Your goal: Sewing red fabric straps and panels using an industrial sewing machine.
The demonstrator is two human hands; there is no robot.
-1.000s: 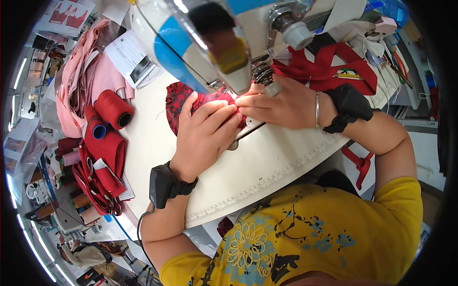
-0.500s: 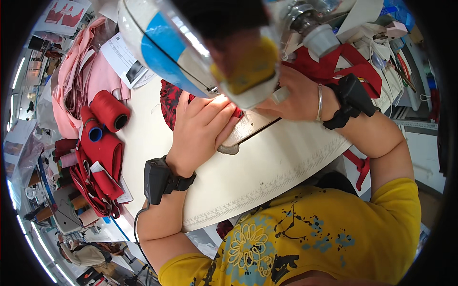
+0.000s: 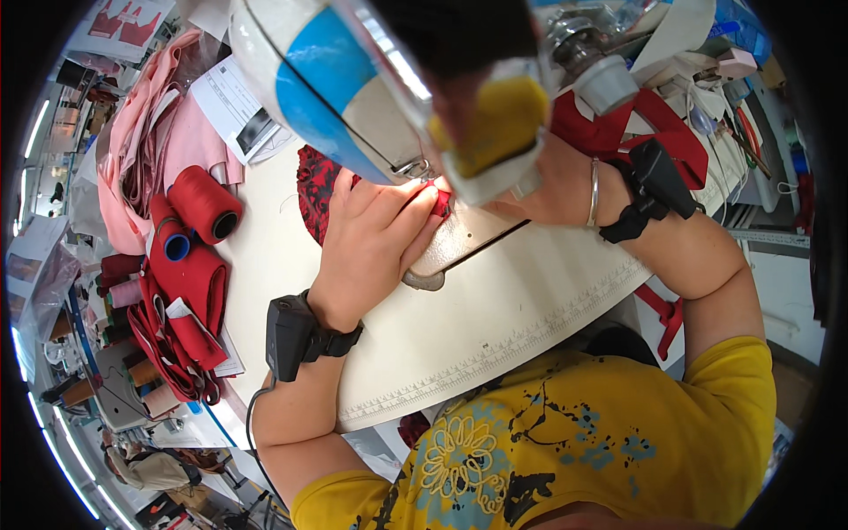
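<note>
My left hand (image 3: pixel 375 221) lies flat on a red and black patterned piece of fabric (image 3: pixel 314 193), its fingers stretched toward the lit needle area of a white and blue sewing machine (image 3: pixel 327 84). A bit of plain red cloth (image 3: pixel 442 205) shows at those fingertips, on the metal machine plate (image 3: pixel 473 234). On the machine's right side rests my right hand (image 3: pixel 561 185), beside the plate. Its fingers are mostly hidden behind the machine head, so what they touch does not show.
Red thread cones (image 3: pixel 205 205) and folded red fabric (image 3: pixel 190 283) lie at the left, with pink fabric (image 3: pixel 132 146) and a paper sheet (image 3: pixel 234 106) behind. Red strips (image 3: pixel 649 132) lie at the far right. A printed ruler scale (image 3: pixel 521 358) follows the table's (image 3: pixel 477 305) curved front edge.
The machine head appears farther right in the picture, and more of the needle area shows beside my left fingertips. Both hands and the patterned fabric stay almost in place.
</note>
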